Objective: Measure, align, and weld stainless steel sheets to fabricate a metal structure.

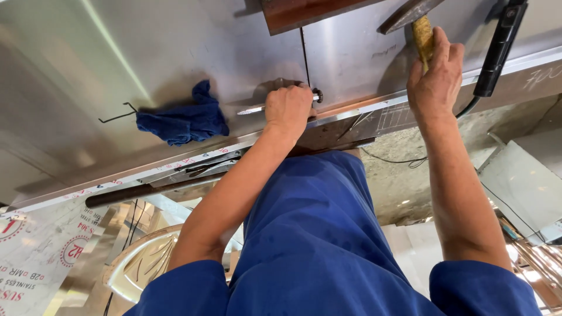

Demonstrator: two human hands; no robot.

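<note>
Punch: a slim metal punch (253, 109) lies flat on the steel sheet (175, 52), jutting from the left hand's (288, 109) fist.
Hammer: the right hand (436, 79) wraps the wooden handle (423, 35), fingers closed.
Rag: a blue rag (182, 122) lies beyond the punch's tip.

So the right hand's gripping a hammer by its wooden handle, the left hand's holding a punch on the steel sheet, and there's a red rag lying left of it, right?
Not quite: the rag is blue, not red, as the head view shows. The right hand grips the hammer, and the left hand holds the punch on the steel sheet.
</note>
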